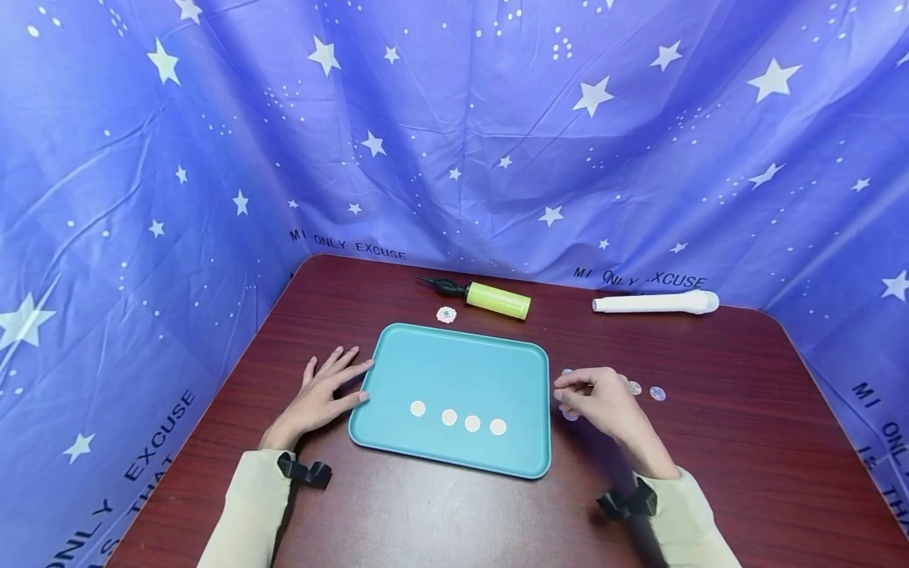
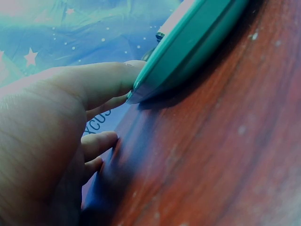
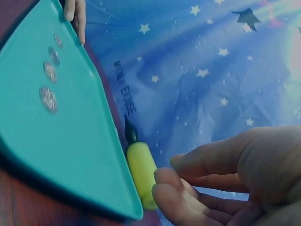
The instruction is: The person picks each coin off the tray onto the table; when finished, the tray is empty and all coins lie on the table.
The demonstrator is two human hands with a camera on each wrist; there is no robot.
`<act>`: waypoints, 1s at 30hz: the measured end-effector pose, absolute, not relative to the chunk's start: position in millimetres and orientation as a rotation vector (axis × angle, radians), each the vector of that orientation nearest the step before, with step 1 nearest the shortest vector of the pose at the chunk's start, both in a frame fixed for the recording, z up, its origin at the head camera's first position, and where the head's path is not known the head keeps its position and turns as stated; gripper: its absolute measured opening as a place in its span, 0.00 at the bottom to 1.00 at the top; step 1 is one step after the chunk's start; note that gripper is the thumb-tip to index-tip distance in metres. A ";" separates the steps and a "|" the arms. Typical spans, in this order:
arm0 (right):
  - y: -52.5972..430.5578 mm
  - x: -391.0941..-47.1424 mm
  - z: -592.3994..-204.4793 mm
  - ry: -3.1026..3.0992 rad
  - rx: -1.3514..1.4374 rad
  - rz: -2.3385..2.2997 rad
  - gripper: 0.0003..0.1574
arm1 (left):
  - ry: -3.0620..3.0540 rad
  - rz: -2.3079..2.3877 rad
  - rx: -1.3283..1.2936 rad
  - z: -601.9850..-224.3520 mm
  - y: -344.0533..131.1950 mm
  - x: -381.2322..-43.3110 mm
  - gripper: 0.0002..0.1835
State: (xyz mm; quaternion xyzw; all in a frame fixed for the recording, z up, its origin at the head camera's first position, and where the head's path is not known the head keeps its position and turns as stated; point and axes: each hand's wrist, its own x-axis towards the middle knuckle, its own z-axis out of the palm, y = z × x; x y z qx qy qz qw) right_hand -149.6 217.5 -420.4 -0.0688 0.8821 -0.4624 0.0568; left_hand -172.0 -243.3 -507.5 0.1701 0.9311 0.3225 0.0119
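Several pale round discs [image 1: 450,417] lie in a row on the teal tray [image 1: 454,359], towards its near side. Fingers spread and mostly straight, my left hand [image 1: 316,398] touches the tray's left rim; the left wrist view shows fingertips right at that edge. Beside the right rim, my right hand [image 1: 604,406] hovers low with loosely bent fingers. Nothing shows between its fingertips [image 3: 162,176] in the right wrist view. More shiny discs lie about this hand: one disc [image 1: 657,393] lies to its right, and others are partly hidden beneath it.
Behind the tray lie a yellow-green hand pump [image 1: 499,300] with a black nozzle and a white scalloped piece [image 1: 446,315]. A long white stick-like device [image 1: 655,302] lies at the back right. Blue star-printed cloth [image 1: 461,118] hangs around the dark red table [image 1: 426,513].
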 end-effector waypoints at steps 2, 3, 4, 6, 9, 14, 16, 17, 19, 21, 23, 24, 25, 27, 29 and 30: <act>210.7 -149.8 -418.9 2.687 -0.214 -1.383 0.11 | 2.900 1.007 0.530 -507.2 -243.5 -171.7 0.32; 207.1 -149.8 -418.6 2.691 -0.221 -1.374 0.10 | 2.898 1.009 0.529 -507.0 -243.6 -171.5 0.32; 203.4 -149.9 -418.7 2.691 -0.235 -1.367 0.10 | 2.898 1.010 0.529 -506.8 -243.7 -171.4 0.32; 195.5 -150.1 -420.0 2.701 -0.286 -1.342 0.10 | 2.897 1.013 0.526 -506.4 -243.8 -170.9 0.32; 183.1 -150.7 -425.9 2.741 -0.406 -1.247 0.09 | 2.896 1.015 0.522 -506.2 -243.5 -170.8 0.32; 163.8 -148.2 -440.0 2.793 -0.574 -1.060 0.09 | 2.892 1.010 0.527 -506.8 -242.4 -171.3 0.32; 157.9 -146.2 -444.7 2.799 -0.589 -1.018 0.09 | 2.892 1.012 0.533 -506.9 -242.1 -171.5 0.32; 155.4 -145.3 -446.8 2.807 -0.590 -0.994 0.10 | 2.893 1.014 0.534 -506.8 -242.0 -171.6 0.32; 150.8 -143.1 -450.6 2.828 -0.585 -0.949 0.11 | 2.894 1.018 0.536 -506.4 -242.0 -171.7 0.32; 147.1 -140.7 -454.0 2.850 -0.582 -0.913 0.12 | 2.894 1.021 0.535 -506.1 -242.1 -171.8 0.32; 143.9 -138.5 -457.5 2.876 -0.576 -0.887 0.13 | 2.892 1.022 0.532 -505.7 -242.2 -171.9 0.32; 142.5 -137.4 -459.3 2.890 -0.576 -0.874 0.14 | 2.891 1.023 0.531 -505.6 -242.2 -171.9 0.32; 141.2 -136.5 -461.3 2.907 -0.580 -0.861 0.14 | 2.889 1.023 0.529 -505.5 -242.2 -171.9 0.32; 138.9 -135.0 -464.5 2.943 -0.580 -0.843 0.14 | 2.888 1.022 0.529 -505.6 -242.2 -171.9 0.32; 137.2 -134.2 -467.5 2.972 -0.584 -0.831 0.14 | 2.890 1.020 0.530 -505.9 -242.4 -171.8 0.32; 136.4 -133.8 -468.5 2.981 -0.584 -0.829 0.13 | 2.892 1.018 0.529 -506.0 -242.5 -171.7 0.32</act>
